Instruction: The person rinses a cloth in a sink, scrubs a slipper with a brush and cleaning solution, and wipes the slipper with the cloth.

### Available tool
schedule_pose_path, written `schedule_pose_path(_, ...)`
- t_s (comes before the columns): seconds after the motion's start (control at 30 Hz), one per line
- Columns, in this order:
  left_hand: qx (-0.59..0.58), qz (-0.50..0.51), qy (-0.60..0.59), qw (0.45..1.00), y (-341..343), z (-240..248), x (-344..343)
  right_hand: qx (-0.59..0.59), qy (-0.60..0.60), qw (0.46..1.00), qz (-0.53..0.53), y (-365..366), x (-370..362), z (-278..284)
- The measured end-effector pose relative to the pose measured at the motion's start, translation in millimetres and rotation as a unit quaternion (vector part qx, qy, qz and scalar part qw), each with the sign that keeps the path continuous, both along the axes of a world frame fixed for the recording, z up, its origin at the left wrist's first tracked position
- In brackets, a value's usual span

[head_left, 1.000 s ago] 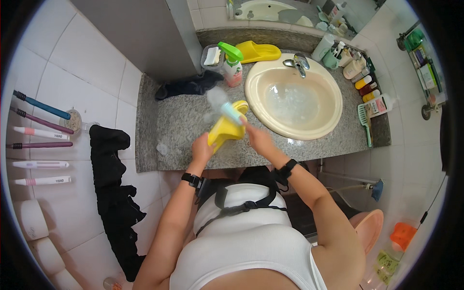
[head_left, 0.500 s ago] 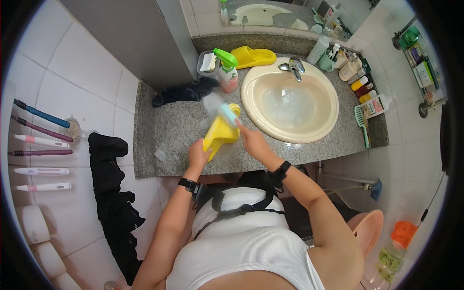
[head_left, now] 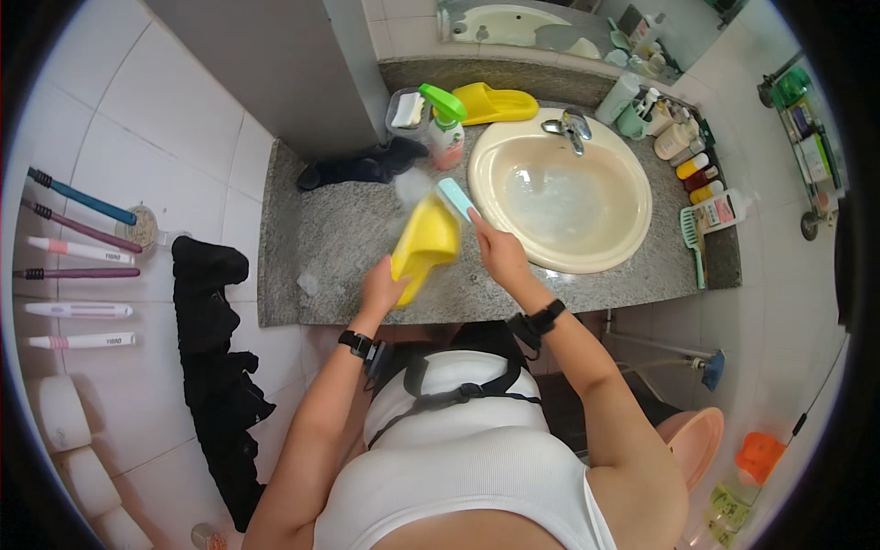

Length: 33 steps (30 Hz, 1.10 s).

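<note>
- Over the grey speckled desk (head_left: 348,247), at about 9 o'clock from the basin, the left hand (head_left: 383,289) is closed around the heel end of a yellow slipper (head_left: 426,243), holding it tilted with the toe end up and away from the person.
- At 3 o'clock from the slipper, the right hand (head_left: 500,252) grips a light blue brush (head_left: 456,199), whose head lies against the slipper's upper end.
- Both wrists wear black bands.
- A round cream sink (head_left: 623,238) sits at 3 o'clock from the hands, with a chrome tap (head_left: 570,130) at its 12 o'clock rim.
- A second yellow slipper (head_left: 495,103) lies at the back of the desk, at 12 o'clock from the hands, just beside a spray bottle with a green trigger (head_left: 445,128).
- A dark cloth (head_left: 362,168) lies at 11 o'clock from the held slipper.
- Bottles (head_left: 683,151) crowd the desk at 2 o'clock from the sink, with a green comb (head_left: 694,243) near its 3 o'clock rim.
- Toothbrushes (head_left: 78,266) hang on the tiled wall at 9 o'clock.
</note>
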<state>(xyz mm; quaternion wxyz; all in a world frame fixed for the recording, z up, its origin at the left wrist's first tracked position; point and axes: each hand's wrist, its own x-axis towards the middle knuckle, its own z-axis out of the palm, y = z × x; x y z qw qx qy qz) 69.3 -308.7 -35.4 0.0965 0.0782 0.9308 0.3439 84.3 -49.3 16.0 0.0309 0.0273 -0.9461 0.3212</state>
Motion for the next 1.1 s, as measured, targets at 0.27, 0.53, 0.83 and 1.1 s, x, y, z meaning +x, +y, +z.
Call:
schedule_pose_path(0.27, 0.261, 0.056, -0.291, 0.919, 8.0, -30.3, 15.3, 0.068, -0.051, 0.983, 0.160, -9.8, 58.6, 35.6)
schedule_pose_path(0.53, 0.184, -0.162, -0.452, 0.858, 53.7, -4.5, 33.2, 0.005, -0.061, 0.996, 0.064, 1.5, 76.8, -8.4)
schedule_pose_path(0.83, 0.051, 0.072, 0.021, 0.996, 15.0, -46.2, -15.7, 0.003, -0.103, 0.994, 0.045, 42.9, 94.0, -3.8)
schedule_pose_path(1.1, 0.147, 0.104, -0.218, 0.959, 30.2, -41.4, -19.6, 0.061, -0.001, 0.991, 0.123, -7.6, 35.4, -53.6)
